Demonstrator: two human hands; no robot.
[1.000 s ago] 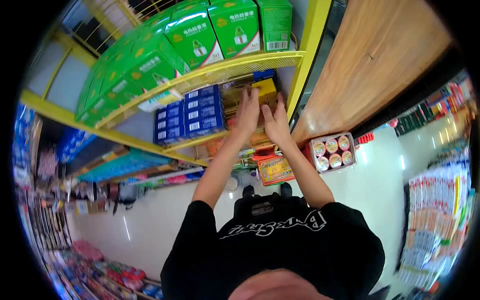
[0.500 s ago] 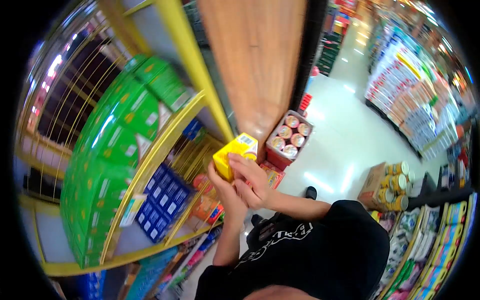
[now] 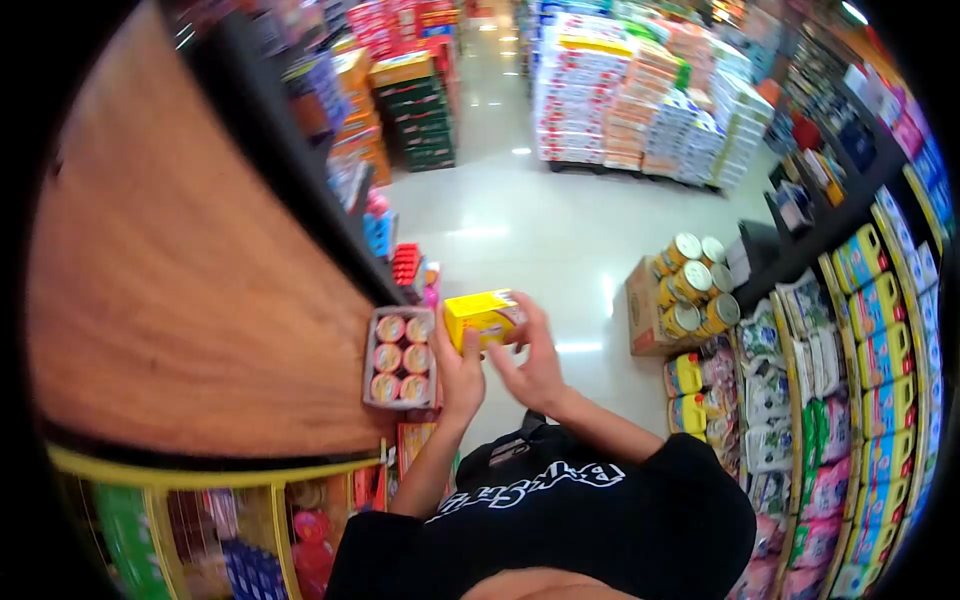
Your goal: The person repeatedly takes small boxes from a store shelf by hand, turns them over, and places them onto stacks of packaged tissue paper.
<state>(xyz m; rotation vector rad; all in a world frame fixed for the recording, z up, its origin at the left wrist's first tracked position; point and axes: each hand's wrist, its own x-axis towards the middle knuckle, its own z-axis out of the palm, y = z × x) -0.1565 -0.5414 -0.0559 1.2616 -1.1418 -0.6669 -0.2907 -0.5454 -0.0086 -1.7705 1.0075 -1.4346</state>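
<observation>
A small yellow box [image 3: 474,316] with darker printing on its front is held up before my chest. My left hand [image 3: 461,378] grips its left end, with the thumb across the near face. At the box's right end is my right hand [image 3: 536,366], fingers apart and slightly blurred; its upper fingers reach the edge, while the thumb is spread below. Just left of my left hand stands an open carton of round-lidded tubs [image 3: 401,357].
A wooden panel [image 3: 190,250] with a dark edge fills the left. Yellow-framed shelving [image 3: 275,520] runs along the lower left. On the right, a carton of tins [image 3: 650,320] stands beside stocked shelves [image 3: 800,400]. Stacked packages [image 3: 590,110] sit beyond the pale floor [image 3: 490,215].
My view has turned right, away from the green boxes on the shelf. The yellow box has come round with my hands. My right hand's fingers have spread and moved to the box's right end.
</observation>
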